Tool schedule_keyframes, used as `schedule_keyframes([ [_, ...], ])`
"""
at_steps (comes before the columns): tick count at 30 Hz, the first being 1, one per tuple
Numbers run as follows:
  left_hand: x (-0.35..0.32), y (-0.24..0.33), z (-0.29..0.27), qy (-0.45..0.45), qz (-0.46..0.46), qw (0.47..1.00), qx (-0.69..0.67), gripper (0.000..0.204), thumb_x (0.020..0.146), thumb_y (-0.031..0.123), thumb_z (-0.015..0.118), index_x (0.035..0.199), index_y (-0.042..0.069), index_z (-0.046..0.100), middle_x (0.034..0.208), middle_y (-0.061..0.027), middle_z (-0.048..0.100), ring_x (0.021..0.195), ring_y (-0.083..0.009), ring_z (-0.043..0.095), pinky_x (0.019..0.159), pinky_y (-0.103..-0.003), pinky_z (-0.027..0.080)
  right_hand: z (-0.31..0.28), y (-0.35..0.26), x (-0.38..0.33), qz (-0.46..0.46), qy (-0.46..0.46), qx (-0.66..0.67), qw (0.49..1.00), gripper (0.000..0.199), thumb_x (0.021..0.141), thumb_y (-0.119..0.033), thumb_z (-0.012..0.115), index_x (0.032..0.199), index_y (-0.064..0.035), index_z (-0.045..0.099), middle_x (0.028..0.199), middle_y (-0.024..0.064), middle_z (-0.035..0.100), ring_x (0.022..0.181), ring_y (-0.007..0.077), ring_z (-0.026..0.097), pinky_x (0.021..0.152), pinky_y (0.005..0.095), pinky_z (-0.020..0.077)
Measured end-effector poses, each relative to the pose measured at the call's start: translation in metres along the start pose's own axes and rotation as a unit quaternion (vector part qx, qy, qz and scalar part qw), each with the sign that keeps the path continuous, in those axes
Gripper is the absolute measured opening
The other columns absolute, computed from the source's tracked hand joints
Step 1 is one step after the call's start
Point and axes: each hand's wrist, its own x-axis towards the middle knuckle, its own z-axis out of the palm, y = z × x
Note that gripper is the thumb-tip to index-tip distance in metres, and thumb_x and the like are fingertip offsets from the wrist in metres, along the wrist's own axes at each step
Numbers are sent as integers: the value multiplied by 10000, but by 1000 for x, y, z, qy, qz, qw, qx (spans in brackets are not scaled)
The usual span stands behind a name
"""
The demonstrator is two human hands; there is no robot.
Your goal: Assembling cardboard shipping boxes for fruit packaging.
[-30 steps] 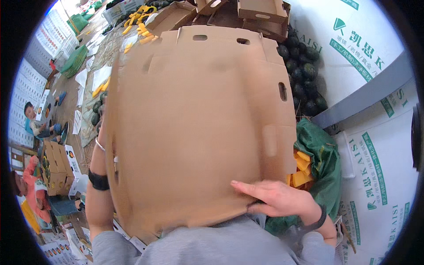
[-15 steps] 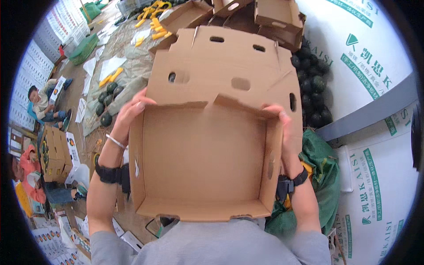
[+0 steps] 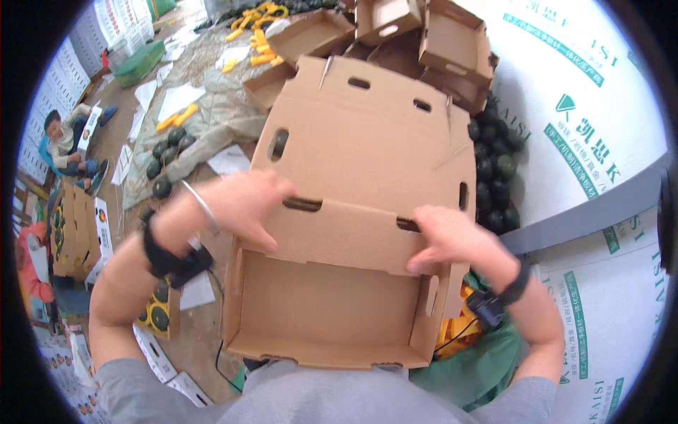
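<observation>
A shallow brown cardboard tray box (image 3: 325,297) lies close against my body, with its near and side walls standing up. Over its far part lies a creased flap with two hand slots, which looks continuous with a flat cardboard sheet (image 3: 374,148) beyond. My left hand (image 3: 244,208) is over the flap's left end, thumb and fingers apart. At the right end my right hand (image 3: 452,237) is spread, with its fingers by a slot and its thumb low on the flap. Neither hand grips anything; whether the fingertips touch the cardboard is hard to tell.
Folded cardboard trays (image 3: 455,42) are piled at the far end. Dark green round fruits (image 3: 498,169) lie along the right wall. A green sack (image 3: 466,378) sits at lower right. Two people are at the left, near a filled carton (image 3: 74,230).
Both hands have left the tray's far corners and moved inward over the cardboard. The tray has come down close to my body, and the slotted flap now covers its far part.
</observation>
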Motion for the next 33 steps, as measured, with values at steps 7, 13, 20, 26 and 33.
schedule_keyframes([
  [7, 12, -3, -7, 129, -122, 984, 33, 453, 728, 197, 642, 1122, 35, 488, 1073, -206, 557, 1008, -332, 557, 847, -405, 454, -15, 22, 35, 57, 153, -141, 977, 162, 734, -174, 600, 825, -51, 548, 750, 147, 619, 713, 338, 629, 636, 418, 521],
  [13, -40, -61, -7, 467, -156, 831, -259, 744, 742, 122, 632, 1362, -37, 253, 1378, -203, 326, 1299, -288, 298, 1071, -363, 229, -154, 105, -4, 197, 559, 74, 802, 545, 842, -282, 561, 1273, -6, 374, 1145, 268, 519, 1050, 412, 511, 885, 445, 427],
  [20, -54, -19, 155, 275, -359, 734, -507, 1024, 689, 329, 733, 1367, -91, 90, 1406, -284, 207, 1329, -359, 202, 1073, -404, 208, 58, 82, -37, 328, 295, 194, 876, 990, 684, -384, 715, 1383, 32, 150, 1403, 274, 224, 1293, 406, 251, 1048, 457, 260],
  [26, -52, 15, 134, 285, -268, 875, -285, 926, 717, 293, 685, 1365, -78, 137, 1408, -298, 182, 1336, -398, 146, 1082, -412, 195, 117, 39, -74, 395, 253, 377, 798, 834, 697, -192, 723, 1334, 34, 234, 1233, 228, 457, 1160, 346, 453, 957, 382, 380],
  [33, 27, 22, 129, 161, -12, 984, -71, 650, 774, 267, 629, 1293, -18, 362, 1327, -192, 358, 1204, -345, 386, 1036, -446, 278, 81, -13, -29, 151, 211, 114, 959, 497, 769, -74, 602, 1203, 48, 392, 1068, 212, 521, 971, 365, 538, 831, 410, 444],
])
